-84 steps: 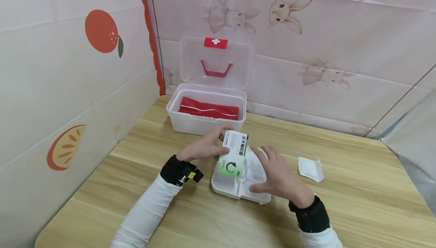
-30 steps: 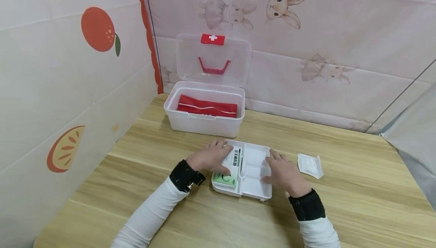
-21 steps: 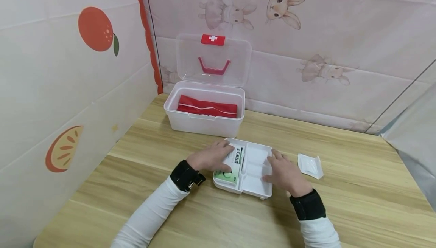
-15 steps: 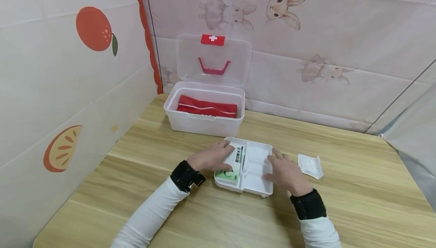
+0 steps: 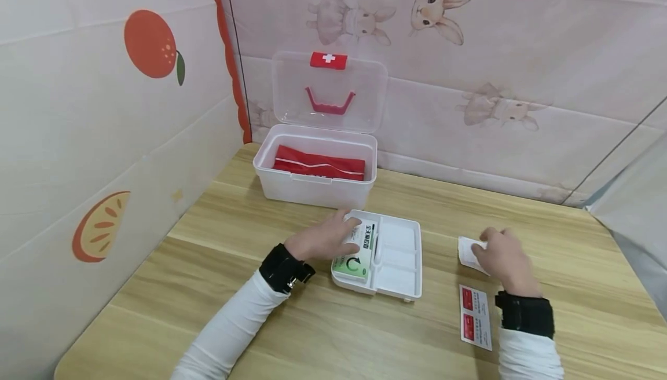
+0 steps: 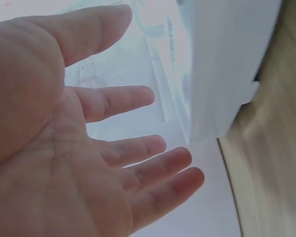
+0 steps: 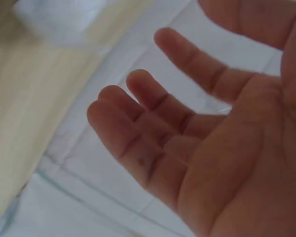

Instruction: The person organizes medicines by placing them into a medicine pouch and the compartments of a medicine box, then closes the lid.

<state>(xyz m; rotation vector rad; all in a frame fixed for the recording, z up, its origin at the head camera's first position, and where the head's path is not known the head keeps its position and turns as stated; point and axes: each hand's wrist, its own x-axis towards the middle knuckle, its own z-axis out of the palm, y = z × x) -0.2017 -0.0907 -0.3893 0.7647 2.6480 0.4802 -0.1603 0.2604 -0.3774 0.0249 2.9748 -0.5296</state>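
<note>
1. White-sleeved right hand (image 5: 504, 257) was over the white packet (image 5: 469, 251), thumb and fingers apart and loosely bent, nothing visibly gripped; whether it touched the packet, cannot tell.
2. Left hand (image 5: 322, 240) was at the left side of the white tray (image 5: 398, 252), fingers spread, clamped on nothing; fingertips reached over the green-and-white carton (image 5: 356, 255), contact unclear.
3. Carton sat in the tray's left compartment, printed face up; that part looked done.
4. Packet lay on the bench (image 5: 271, 339), right of the tray and apart from it; probably the current item, not yet lifted.
5. Red-and-white card (image 5: 475, 317) lay on the bench, nearer the person than the packet, untouched; likely left too.
6. Farther back, the translucent storage box (image 5: 312, 190) stood with its lid (image 5: 330, 81) raised, red pouch (image 5: 319, 163) inside. Tray was outside it. Judged partway through.
</note>
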